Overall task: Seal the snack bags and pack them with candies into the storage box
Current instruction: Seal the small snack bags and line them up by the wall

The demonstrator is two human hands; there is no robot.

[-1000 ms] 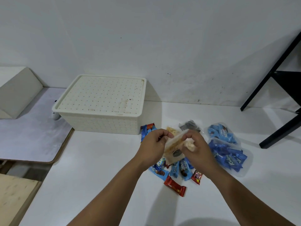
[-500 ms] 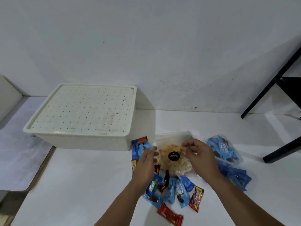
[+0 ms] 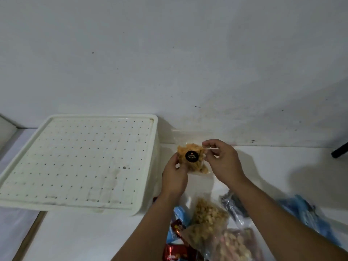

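Observation:
Both hands hold up a clear snack bag (image 3: pixel 190 150) of orange chips with a round black label, just right of the storage box. My left hand (image 3: pixel 174 178) grips its lower left side. My right hand (image 3: pixel 222 162) pinches its upper right edge. The bag's clear top part rises above the chips. The cream storage box (image 3: pixel 146 206) stands at the left with its perforated lid (image 3: pixel 79 159) on. Below my arms lie other snack bags (image 3: pixel 209 215) of pale crunchy pieces, and red and blue wrapped candies (image 3: pixel 176 251).
A dark clear bag (image 3: pixel 233 206) and a clear bag of blue candies (image 3: pixel 305 213) lie at the right on the white table (image 3: pixel 84 238). A black stand leg (image 3: pixel 339 152) touches the table at far right. The wall is close behind.
The camera has moved closer and to the right. Both hands lifted the chip bag off the candy pile and hold it higher, nearer the box's right side.

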